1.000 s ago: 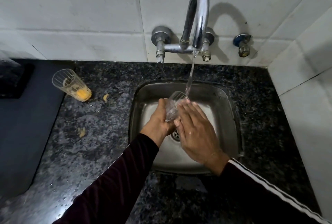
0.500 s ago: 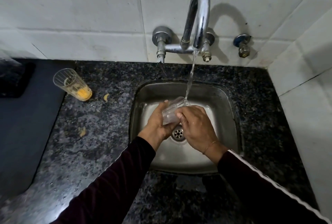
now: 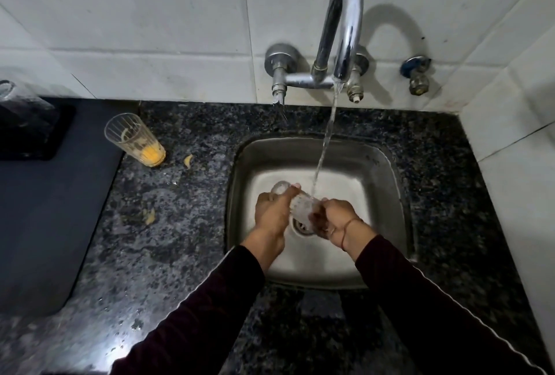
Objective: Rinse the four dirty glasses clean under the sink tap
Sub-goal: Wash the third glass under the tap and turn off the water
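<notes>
Glass (image 3: pixel 301 207) held sideways in both hands beneath running tap (image 3: pixel 342 29) water.

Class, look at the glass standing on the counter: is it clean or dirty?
Dirty. The glass on the counter stands upright with orange residue at its bottom and streaks on its wall.
</notes>
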